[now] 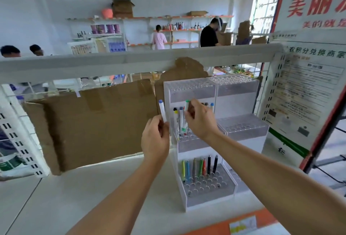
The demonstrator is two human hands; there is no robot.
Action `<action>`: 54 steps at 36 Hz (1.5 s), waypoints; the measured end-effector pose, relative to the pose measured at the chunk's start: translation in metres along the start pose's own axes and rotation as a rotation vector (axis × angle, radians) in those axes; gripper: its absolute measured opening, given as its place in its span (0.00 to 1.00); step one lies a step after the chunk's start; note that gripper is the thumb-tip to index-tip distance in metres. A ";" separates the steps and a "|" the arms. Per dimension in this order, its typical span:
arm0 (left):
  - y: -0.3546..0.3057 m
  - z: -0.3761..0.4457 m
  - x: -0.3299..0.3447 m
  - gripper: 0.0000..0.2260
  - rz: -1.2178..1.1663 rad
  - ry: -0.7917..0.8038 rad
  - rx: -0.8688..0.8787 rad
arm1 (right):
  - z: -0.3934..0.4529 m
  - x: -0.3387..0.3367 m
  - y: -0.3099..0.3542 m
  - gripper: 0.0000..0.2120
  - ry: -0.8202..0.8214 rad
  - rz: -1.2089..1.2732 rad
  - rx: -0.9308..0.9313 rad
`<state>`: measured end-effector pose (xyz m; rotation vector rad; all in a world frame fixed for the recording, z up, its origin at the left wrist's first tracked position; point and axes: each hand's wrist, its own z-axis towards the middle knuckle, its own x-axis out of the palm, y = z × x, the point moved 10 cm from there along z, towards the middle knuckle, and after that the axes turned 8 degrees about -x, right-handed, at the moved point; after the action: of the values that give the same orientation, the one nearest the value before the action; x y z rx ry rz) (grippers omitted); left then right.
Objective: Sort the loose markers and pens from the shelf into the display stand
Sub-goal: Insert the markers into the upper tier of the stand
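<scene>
A white marker with a green cap (186, 105) is being pinched in the right hand (199, 120) over the middle tier of the clear display stand (192, 146), where other white markers (177, 120) are standing in its holes. The left hand (155, 139) is gripping a blue-capped marker (162, 111) upright, just beside the stand's left wall. On the bottom tier, a row of coloured pens (199, 167) is standing along the back holes. The stand is sitting on the white shelf (78, 184), with a second stand (241, 107) touching its right side. A sheet of brown cardboard (89, 122) is leaning behind both hands.
</scene>
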<state>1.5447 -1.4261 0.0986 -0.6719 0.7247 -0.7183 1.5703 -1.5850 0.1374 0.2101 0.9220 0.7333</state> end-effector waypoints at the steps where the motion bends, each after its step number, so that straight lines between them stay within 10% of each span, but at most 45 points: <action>1: 0.001 0.000 0.000 0.04 0.007 0.005 -0.006 | 0.001 0.000 0.002 0.04 0.007 -0.007 -0.006; 29: 0.006 -0.001 -0.012 0.05 0.041 -0.003 -0.028 | -0.010 0.030 -0.003 0.09 0.258 -0.196 0.069; 47: -0.036 0.004 -0.005 0.08 0.024 0.042 0.097 | 0.014 -0.069 0.016 0.07 -0.411 0.284 -0.037; 54: 0.006 0.007 0.004 0.10 0.153 0.110 -0.061 | 0.007 -0.040 -0.002 0.09 -0.209 0.140 -0.047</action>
<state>1.5539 -1.4239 0.0967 -0.6286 0.8927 -0.5981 1.5609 -1.6116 0.1667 0.3057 0.6955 0.8447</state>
